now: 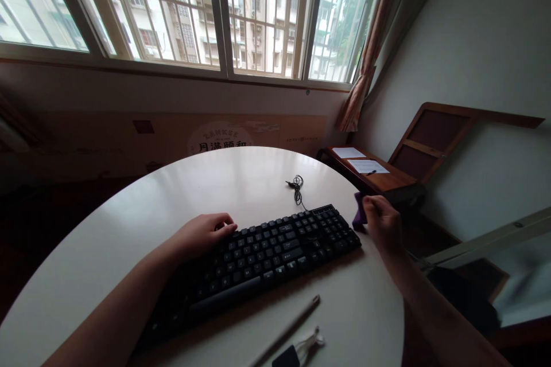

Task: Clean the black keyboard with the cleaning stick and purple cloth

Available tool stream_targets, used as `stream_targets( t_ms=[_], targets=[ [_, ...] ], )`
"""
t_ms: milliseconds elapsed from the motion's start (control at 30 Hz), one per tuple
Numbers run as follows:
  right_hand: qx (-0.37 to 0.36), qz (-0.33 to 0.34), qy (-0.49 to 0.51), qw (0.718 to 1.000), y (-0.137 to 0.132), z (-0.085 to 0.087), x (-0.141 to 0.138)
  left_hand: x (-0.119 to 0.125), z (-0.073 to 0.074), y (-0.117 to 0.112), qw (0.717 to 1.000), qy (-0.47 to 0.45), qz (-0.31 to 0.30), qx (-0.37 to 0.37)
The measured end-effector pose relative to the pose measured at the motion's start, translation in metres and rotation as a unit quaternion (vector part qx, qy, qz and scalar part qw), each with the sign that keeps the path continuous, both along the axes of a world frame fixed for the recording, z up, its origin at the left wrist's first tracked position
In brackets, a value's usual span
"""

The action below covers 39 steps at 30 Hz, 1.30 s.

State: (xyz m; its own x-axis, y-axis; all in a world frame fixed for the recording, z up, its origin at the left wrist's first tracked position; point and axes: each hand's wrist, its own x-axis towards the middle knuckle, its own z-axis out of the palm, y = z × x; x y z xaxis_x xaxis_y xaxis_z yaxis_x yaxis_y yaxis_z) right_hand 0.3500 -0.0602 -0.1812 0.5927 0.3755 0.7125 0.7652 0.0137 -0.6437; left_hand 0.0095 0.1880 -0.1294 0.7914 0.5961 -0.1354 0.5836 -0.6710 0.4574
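A black keyboard (275,252) lies at a slant on the white round table (206,183). My left hand (210,232) is closed at its far edge, thumb and forefinger curled over the upper keys; the other fingertips are hidden. Just off the keyboard's right end, my right hand (383,221) grips a purple cloth (359,211) in a fist. The keyboard's black cable (297,189) is bundled behind its number pad. In front of the keyboard rest a slim grey stick (290,327) and a small dark item (286,357) with a pale, bunched end.
The table's rim curves close by my right forearm. Beyond it on the right stands a wooden bench (400,180) bearing papers (368,166) and a pen (371,172). A barred window (258,17) and a curtain (365,80) are at the back.
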Motion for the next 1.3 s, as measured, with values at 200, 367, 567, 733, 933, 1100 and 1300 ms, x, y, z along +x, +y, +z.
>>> stream_targets(
  t_ms=[200, 367, 567, 733, 933, 1100, 1300],
  targets=[
    [-0.211, 0.194, -0.123, 0.95, 0.004, 0.006, -0.022, 0.0, -0.002, 0.002, 1.0, 0.008, -0.004, 0.006],
    [-0.227, 0.174, -0.155, 0.946, 0.004, 0.005, -0.024, -0.001, -0.003, 0.003, 1.0, 0.0, -0.004, 0.003],
    [-0.213, 0.164, -0.156, 0.95, 0.003, 0.004, -0.023, 0.001, -0.001, 0.002, 1.0, 0.01, 0.0, 0.006],
    [-0.219, 0.158, -0.17, 0.948, 0.003, 0.005, -0.022, 0.0, -0.001, 0.001, 1.0, 0.009, -0.002, 0.005],
    [-0.215, 0.166, -0.148, 0.951, 0.004, 0.008, -0.022, 0.0, -0.001, 0.003, 1.0, 0.013, 0.0, 0.004],
    [-0.125, 0.097, -0.035, 0.987, 0.001, 0.004, -0.008, 0.001, -0.002, 0.004, 1.0, 0.003, -0.001, -0.001],
    [-0.073, 0.025, -0.021, 0.997, -0.004, 0.006, -0.003, 0.001, -0.001, 0.004, 1.0, 0.002, 0.001, 0.001]
  ],
)
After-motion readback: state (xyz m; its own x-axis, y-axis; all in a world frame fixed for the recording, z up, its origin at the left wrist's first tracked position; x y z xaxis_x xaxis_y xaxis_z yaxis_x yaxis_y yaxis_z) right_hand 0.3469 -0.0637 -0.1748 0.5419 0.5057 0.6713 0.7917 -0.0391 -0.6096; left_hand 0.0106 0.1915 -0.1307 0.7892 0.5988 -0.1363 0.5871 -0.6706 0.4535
